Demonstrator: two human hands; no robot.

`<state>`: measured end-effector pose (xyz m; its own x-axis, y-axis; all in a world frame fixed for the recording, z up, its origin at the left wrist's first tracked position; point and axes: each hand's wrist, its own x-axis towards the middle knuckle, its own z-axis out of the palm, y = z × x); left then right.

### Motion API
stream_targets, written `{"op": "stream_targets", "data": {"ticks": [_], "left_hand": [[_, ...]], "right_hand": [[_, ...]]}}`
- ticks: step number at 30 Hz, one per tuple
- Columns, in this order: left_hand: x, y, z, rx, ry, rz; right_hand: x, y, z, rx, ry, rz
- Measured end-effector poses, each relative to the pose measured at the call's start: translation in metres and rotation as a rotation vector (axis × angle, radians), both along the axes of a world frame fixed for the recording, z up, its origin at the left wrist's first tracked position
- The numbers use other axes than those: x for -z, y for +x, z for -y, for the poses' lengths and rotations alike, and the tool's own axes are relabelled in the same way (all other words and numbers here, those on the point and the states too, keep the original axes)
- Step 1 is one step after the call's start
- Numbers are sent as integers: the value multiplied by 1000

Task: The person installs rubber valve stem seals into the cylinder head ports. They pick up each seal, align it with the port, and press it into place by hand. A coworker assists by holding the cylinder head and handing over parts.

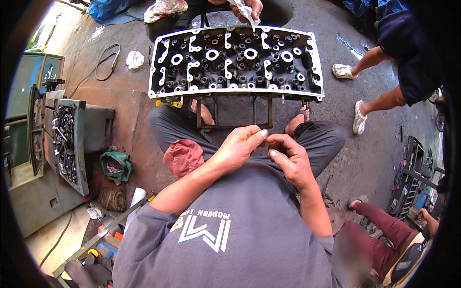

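My left hand (pixel 241 148) is closed in a pinch, thumb against forefinger, in front of my lap. Close beside it, my right hand (pixel 291 162) has its fingers curled in toward the thumb. Anything between the fingertips is too small or hidden to make out. Beyond both hands, a cylinder head (pixel 235 90) with a pale machined rim and dark, oily recesses rests on a metal stand (pixel 235 127) between my feet. Another person's hand (pixel 253 8) holds a white cloth or paper (pixel 251 14) at its far edge. A red cloth (pixel 184 158) lies on my left thigh.
At left stands a metal tray (pixel 67 144) full of small parts, near a cut green container (pixel 115 166) and a rusty can (pixel 113 198). A cable (pixel 106 62) curls on the floor. Someone stands at right in pale shoes (pixel 359 117); another person's leg (pixel 384 221) shows lower right.
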<state>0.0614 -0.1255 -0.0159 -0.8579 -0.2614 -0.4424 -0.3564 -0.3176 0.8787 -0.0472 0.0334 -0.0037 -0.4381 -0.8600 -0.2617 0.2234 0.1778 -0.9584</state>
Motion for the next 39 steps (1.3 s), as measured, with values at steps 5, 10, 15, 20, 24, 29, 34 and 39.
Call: {"op": "stream_targets", "data": {"ticks": [5,10,15,20,24,29,34,39], "left_hand": [[-2,-10,6,-26,-586,-130],[-17,-26,18,123,-896,-221],[-30,-69,88,0,-927,32],[-26,-157,160,287,-1369,223],[-29,-195,161,516,-1467,317],[-28,-173,147,483,-1494,88],[-10,-196,178,485,-1418,296],[8,-220,190,627,-1322,317]], "right_hand": [[11,-17,12,3,-42,455],[23,-50,6,80,-172,851],[54,-117,-46,597,20,-221],[107,-161,-91,1106,262,-449],[127,-161,-97,1075,235,-618],[125,-161,-97,1135,273,-666],[126,-162,-95,1134,285,-647],[127,-164,-92,1136,294,-670]]}}
